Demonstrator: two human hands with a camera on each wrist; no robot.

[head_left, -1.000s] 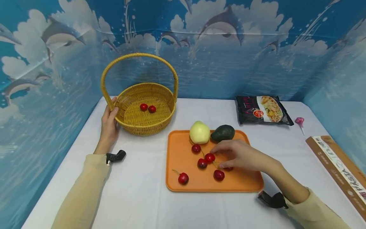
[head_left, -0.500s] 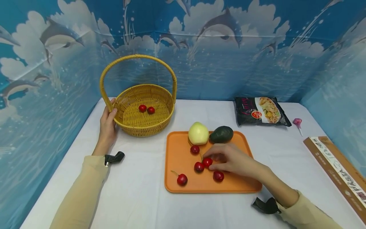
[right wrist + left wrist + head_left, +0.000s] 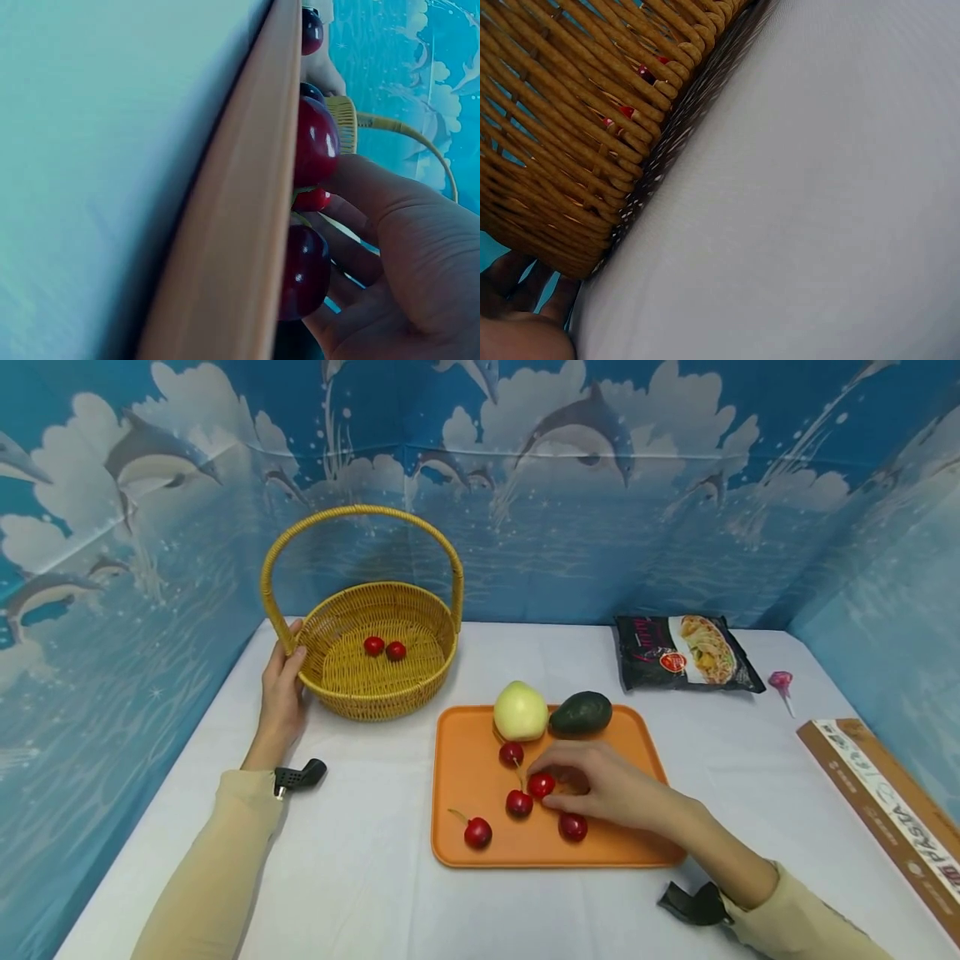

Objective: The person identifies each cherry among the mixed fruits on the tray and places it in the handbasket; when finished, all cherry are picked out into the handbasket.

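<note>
In the head view, my left hand [image 3: 282, 689] grips the yellow wicker basket [image 3: 375, 697] at the left foot of its handle, thumb in front. Two red cherries [image 3: 385, 648] lie inside the basket. My right hand [image 3: 611, 785] is over the orange tray [image 3: 457, 760], pinching a bright red cherry [image 3: 541, 785] between thumb and fingers. Around it on the tray are a cherry [image 3: 519, 803] close to the left, a nearer cherry [image 3: 573, 827], a farther cherry [image 3: 512, 753] and a stemmed cherry [image 3: 477, 833] at front left. The right wrist view shows a large dark cherry [image 3: 304, 274] near the palm.
A pale green round fruit [image 3: 521, 712] and an avocado [image 3: 581, 713] sit along the tray's back edge. Behind them lies a black food packet [image 3: 686, 652], with a pink lollipop [image 3: 782, 685] to its right. A long pasta box [image 3: 892, 810] lies at the right edge.
My right hand has moved left across the tray and its thumb and fingers have closed round the bright red cherry. The cherry beside it has shifted left and nearer. The left hand keeps its grip.
</note>
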